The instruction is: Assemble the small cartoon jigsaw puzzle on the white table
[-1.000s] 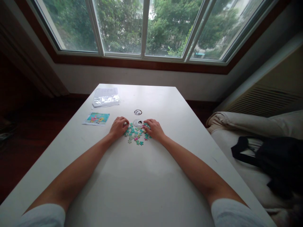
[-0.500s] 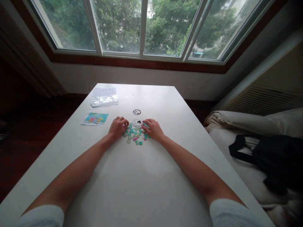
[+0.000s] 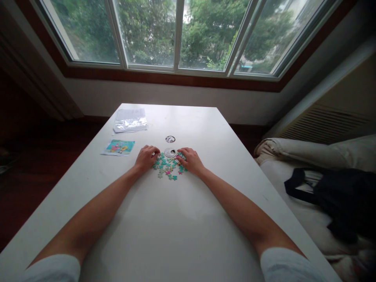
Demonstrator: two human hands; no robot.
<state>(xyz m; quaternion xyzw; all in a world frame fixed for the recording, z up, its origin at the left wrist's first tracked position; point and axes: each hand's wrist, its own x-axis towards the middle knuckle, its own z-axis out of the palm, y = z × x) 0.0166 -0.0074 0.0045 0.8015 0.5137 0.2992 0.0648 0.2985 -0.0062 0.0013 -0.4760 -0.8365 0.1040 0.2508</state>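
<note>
Small jigsaw puzzle pieces, mostly green with some pink and yellow, lie in a loose pile on the white table. At the pile's left edge my left hand has its fingers curled together; whatever is at the fingertips is too small to make out. My right hand rests at the right side, fingers stretched out and apart over several pieces, partly hiding them. Between the hands, at the pile's far edge, lies a round grey-and-white disc. A smaller dark-rimmed round piece lies beyond it.
A colourful cartoon picture sheet lies left of my left hand. Behind it is a clear plastic bag with papers. A couch holding a dark bag or garment stands to the right. A window is ahead.
A pinkish piece seen at my left fingertips half a second ago no longer shows there. Both hands stay in nearly the same place, and the pile looks much the same.
</note>
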